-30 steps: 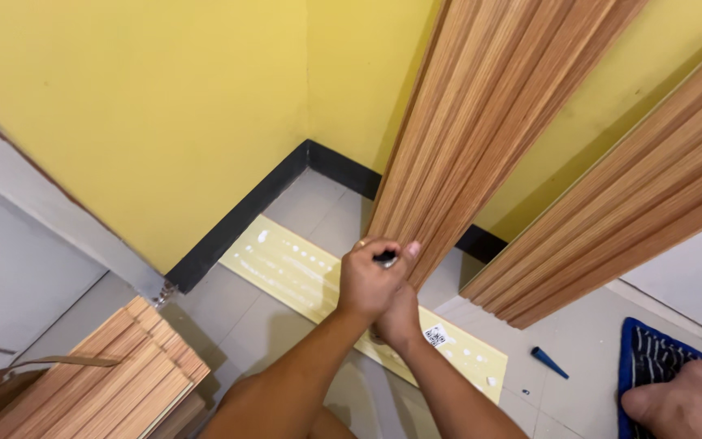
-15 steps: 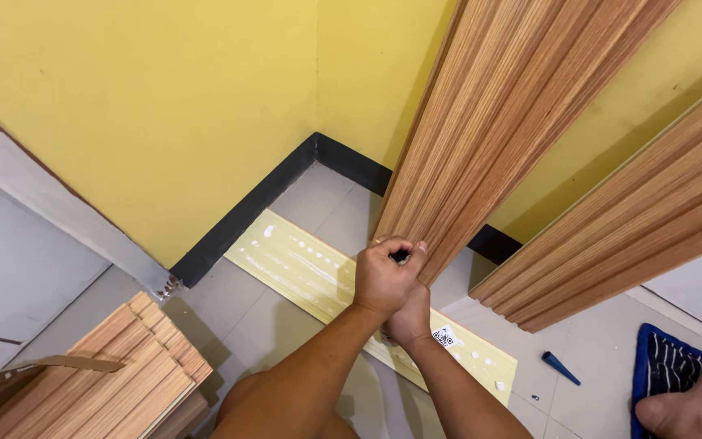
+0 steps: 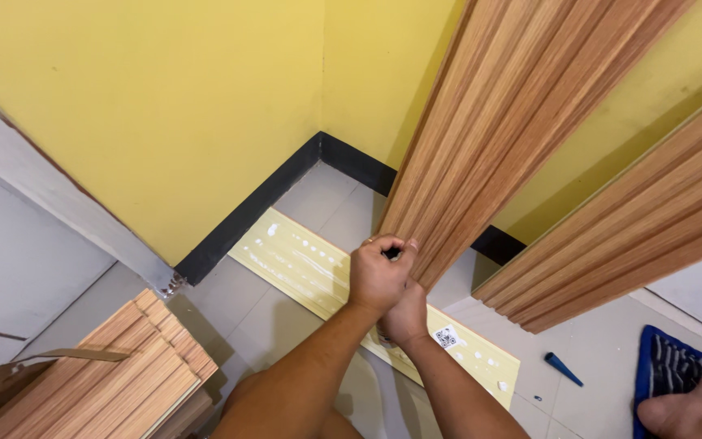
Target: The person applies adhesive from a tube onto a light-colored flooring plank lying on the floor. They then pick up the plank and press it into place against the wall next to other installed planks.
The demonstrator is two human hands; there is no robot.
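Left hand: the left hand point(image 3: 377, 275) is closed around a small dark object point(image 3: 392, 254), which sits pinched at the fingertips right against the lower edge of the fluted wood panel point(image 3: 481, 138).
Right hand: the right hand point(image 3: 405, 313) is tucked directly under the left hand, touching it; whether it grips anything I cannot tell.
Fluted wood panel: leans steeply against the yellow wall point(image 3: 164, 97), its lower end just beside both hands.
Second panel: another fluted wood panel point(image 3: 643, 219) slants to the right of the first.
Yellow strip: a pale yellow strip point(image 3: 302, 260) dotted with white blobs lies on the tiled floor point(image 3: 318, 199) beneath the hands.
Stack: more fluted panels point(image 3: 115, 374) lie stacked far left of the hands.
Floor right of hands: 1 small blue tool point(image 3: 563, 368), then a dark blue mat point(image 3: 676, 366).
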